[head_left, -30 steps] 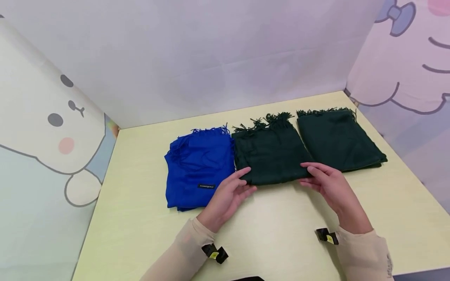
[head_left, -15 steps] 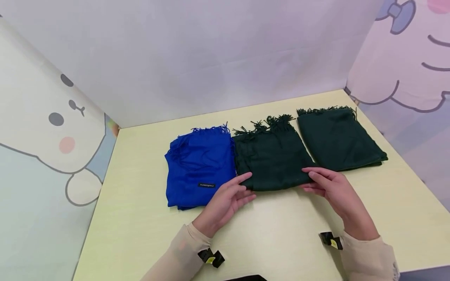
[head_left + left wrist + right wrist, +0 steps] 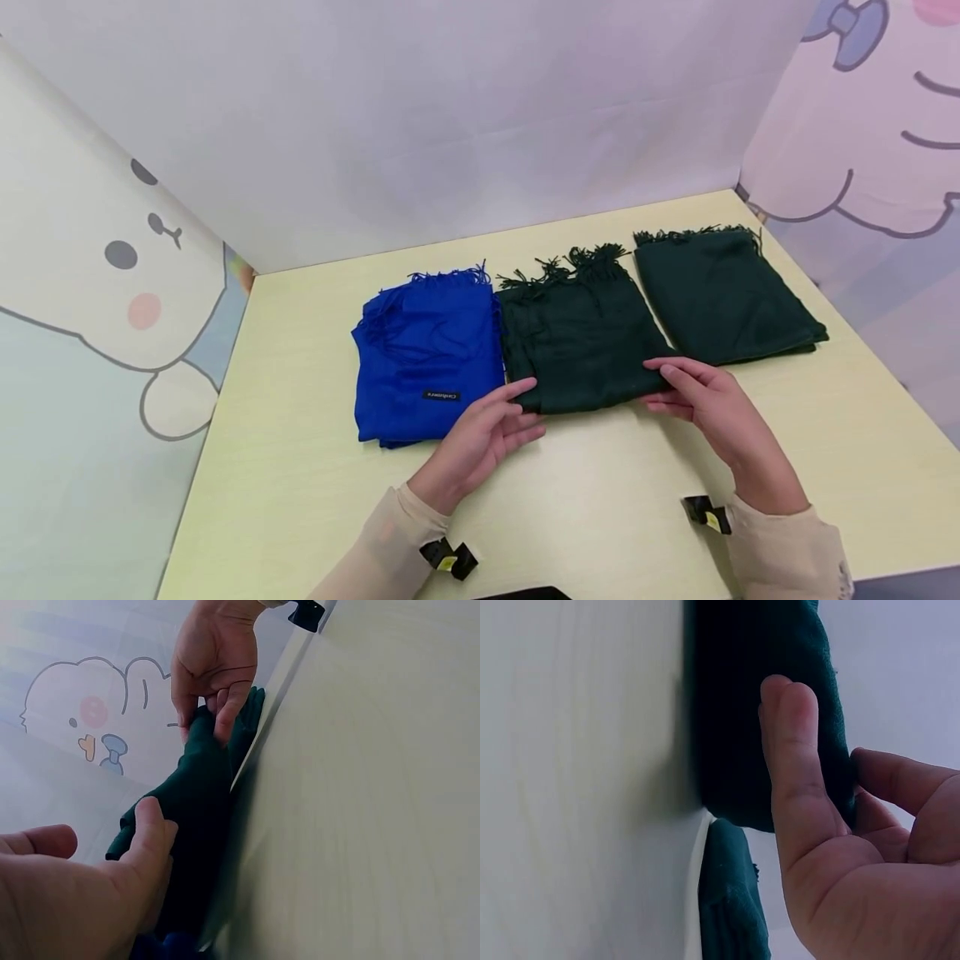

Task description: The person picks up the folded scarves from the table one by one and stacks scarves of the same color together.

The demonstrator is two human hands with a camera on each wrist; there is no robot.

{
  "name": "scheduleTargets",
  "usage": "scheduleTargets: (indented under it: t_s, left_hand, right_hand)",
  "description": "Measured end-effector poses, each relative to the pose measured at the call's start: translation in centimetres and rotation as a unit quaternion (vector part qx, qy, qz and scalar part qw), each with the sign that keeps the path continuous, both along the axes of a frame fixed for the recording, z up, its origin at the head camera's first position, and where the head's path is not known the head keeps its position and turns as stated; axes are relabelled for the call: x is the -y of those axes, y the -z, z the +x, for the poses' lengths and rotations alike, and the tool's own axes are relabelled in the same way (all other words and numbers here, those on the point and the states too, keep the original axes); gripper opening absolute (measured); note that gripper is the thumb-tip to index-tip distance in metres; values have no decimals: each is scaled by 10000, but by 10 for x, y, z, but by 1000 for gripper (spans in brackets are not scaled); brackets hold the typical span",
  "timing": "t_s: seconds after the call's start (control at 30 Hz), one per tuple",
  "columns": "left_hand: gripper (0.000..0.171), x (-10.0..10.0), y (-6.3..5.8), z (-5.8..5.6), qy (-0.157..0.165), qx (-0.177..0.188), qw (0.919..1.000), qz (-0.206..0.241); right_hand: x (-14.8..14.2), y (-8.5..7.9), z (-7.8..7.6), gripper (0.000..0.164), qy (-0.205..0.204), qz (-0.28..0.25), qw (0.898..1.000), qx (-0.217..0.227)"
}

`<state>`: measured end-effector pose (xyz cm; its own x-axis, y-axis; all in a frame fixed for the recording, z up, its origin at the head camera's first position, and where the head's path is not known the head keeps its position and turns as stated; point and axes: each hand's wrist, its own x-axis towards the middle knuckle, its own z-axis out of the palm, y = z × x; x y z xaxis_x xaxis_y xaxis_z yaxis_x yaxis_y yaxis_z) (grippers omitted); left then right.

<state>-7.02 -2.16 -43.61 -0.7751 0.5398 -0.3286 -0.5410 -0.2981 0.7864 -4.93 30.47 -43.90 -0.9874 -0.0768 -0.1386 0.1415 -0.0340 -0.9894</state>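
A folded dark green scarf (image 3: 588,342) with a fringed far edge lies in the middle of three folded scarves. My left hand (image 3: 487,433) holds its near left corner. At the near right corner, my right hand (image 3: 705,400) grips the cloth between thumb and fingers. In the right wrist view, straight fingers (image 3: 795,750) lie along the front of the scarf (image 3: 735,727). The left wrist view shows the folded front edge of the green cloth (image 3: 195,795) stretched between both hands. Some fingertips are hidden by the cloth.
A folded blue scarf (image 3: 427,350) with a black label lies beside the middle scarf, on its left. Another dark green scarf (image 3: 723,292) is folded on the right, close to it. All rest on a pale table (image 3: 300,467) against a white wall (image 3: 465,125).
Both hands have come toward the person, drawing the near edge of the middle scarf with them. Over the last half second they have barely moved. The side scarves stay put.
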Motion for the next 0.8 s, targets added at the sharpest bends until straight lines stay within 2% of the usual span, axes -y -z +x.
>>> scheduleTargets:
  t_s: [0.2,0.33,0.43,0.63,0.8]
  left_hand:
    - [42,3,6,6,94,63,9999,0]
    - [34,5,7,7,277,71,9995,-151]
    - [27,7,7,7,408,52,9989,-224]
    - [23,3,4,5,575,-191,9977,-302]
    - [25,-6,2,0,690,-321,9964,-386]
  right_hand:
    - [-1,0,2,46,-84,63,9996,258]
    - [-5,-3,6,52,-312,469,9966,597]
    - [-9,-6,8,53,-350,759,9944,653]
    - [-19,-7,10,43,29,803,9951,580]
    - [-34,-10,14,46,476,758,9942,600]
